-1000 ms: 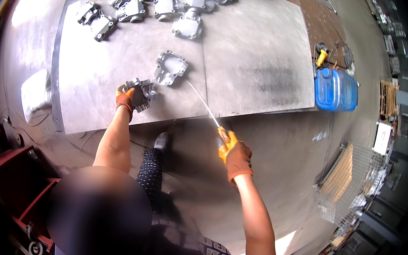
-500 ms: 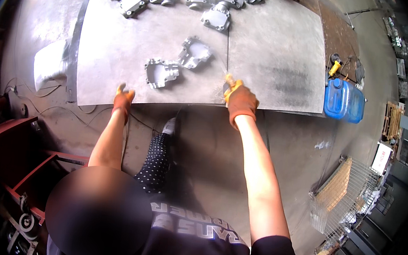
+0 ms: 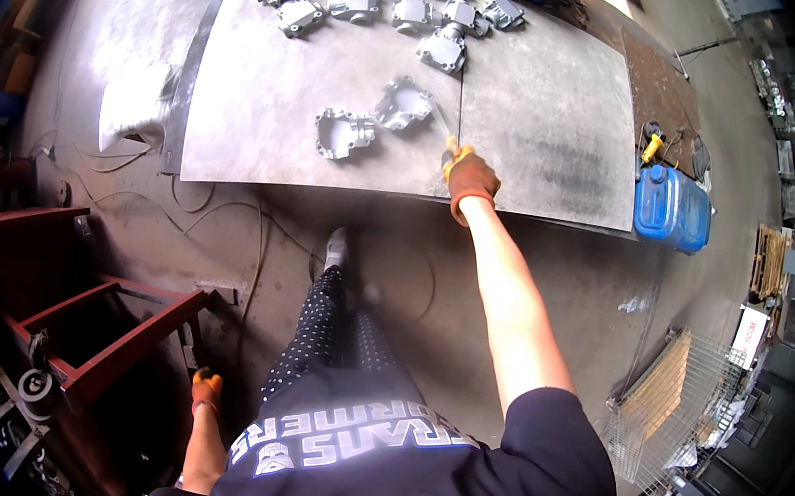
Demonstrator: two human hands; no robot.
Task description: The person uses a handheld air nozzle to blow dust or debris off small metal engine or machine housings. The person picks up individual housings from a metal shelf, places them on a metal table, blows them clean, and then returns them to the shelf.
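Observation:
My right hand, in an orange glove, is closed around the end of a thin metal rod at the near edge of a grey metal sheet lying on the floor. The rod points toward a grey metal casting. A second casting lies just left of it. My left hand, also gloved, hangs low by my side, far from the sheet. It is too small to tell how its fingers are set. Several more castings are grouped at the sheet's far end.
A blue canister stands right of the sheet, with a yellow-handled tool behind it. A red metal frame is at my left. A wire mesh crate sits at the right. Cables run over the concrete floor.
My left hand let go of the casting, left the sheet's edge and dropped to my side. My right hand moved up to the sheet's near edge with the rod. The view shifted back.

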